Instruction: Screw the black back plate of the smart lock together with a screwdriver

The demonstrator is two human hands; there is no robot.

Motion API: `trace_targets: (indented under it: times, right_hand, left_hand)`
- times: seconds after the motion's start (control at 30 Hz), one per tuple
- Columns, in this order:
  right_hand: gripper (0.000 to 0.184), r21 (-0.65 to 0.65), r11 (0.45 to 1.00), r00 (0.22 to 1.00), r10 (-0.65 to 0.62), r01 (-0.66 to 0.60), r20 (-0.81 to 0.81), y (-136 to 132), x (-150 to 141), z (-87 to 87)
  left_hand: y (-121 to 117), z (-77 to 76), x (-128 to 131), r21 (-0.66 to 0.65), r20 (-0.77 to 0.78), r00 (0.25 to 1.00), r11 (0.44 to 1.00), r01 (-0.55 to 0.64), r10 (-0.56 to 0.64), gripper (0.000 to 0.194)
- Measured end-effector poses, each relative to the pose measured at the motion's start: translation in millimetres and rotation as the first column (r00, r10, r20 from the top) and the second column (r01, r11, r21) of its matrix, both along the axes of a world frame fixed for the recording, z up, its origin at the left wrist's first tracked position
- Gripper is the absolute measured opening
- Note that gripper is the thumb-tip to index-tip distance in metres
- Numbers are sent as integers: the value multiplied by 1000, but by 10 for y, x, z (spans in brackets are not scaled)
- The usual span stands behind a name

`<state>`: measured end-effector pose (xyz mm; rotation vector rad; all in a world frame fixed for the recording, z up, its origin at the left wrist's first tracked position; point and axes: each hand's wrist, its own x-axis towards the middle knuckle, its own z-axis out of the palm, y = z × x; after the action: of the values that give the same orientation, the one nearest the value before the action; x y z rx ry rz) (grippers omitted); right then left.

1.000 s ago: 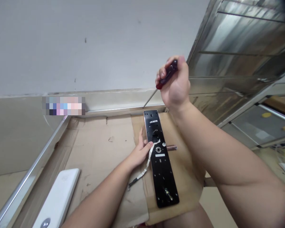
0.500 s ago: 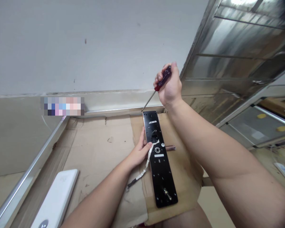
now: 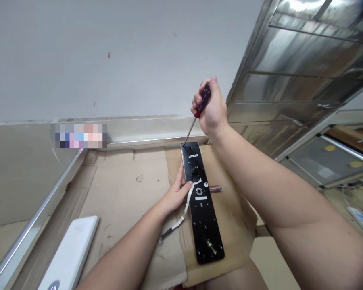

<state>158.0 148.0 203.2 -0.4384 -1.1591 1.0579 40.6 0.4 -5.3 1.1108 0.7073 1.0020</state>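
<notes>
From my remote station, the right hand has its fingers closed in a firm fist around a dark red plastic-handled screwdriver, whose thin steel shaft slants down to the upper-left corner of a long black metal lock plate. The tip meets the plate at a small hole there. The left hand has its fingers curled against the plate's left edge at mid-height, pinning it, beside a flat white ribbon cable that runs off to the lower left. A short copper-coloured rod sticks out from under the plate's right edge.

The plate lies on a torn brown cardboard sheet, which overlaps a wider pale cardboard sheet on the floor. A flat white rectangular panel with a grey round mark sits on the pale sheet at lower left. Beyond the cardboard, a metal-edged skirting strip runs along a plain white wall, and a pixelated patch hides part of the wall base. To the right stands a reflective stainless-steel panel, with a grey panel carrying yellow round marks below it.
</notes>
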Motion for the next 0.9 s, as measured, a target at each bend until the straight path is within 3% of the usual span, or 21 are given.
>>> trace_targets:
  times: [0.23, 0.37, 0.53, 0.9]
  right_hand:
    - [57, 30, 999, 999, -40, 40, -3, -1, 14, 55]
    - [57, 35, 999, 1000, -25, 25, 5, -16, -10, 33]
    - [56, 18, 999, 1000, -26, 27, -14, -14, -8, 16]
    - [56, 35, 999, 999, -25, 26, -42, 21, 32, -10]
  left_hand:
    - [-7, 0, -2, -72, 43, 998, 996, 45, -42, 98]
    - [-2, -17, 15, -38, 28, 1000, 999, -10, 11, 94]
    - [12, -36, -3, -37, 2, 999, 999, 34, -34, 96]
    - [10, -54, -10, -10, 4, 1000, 1000, 12, -12, 94]
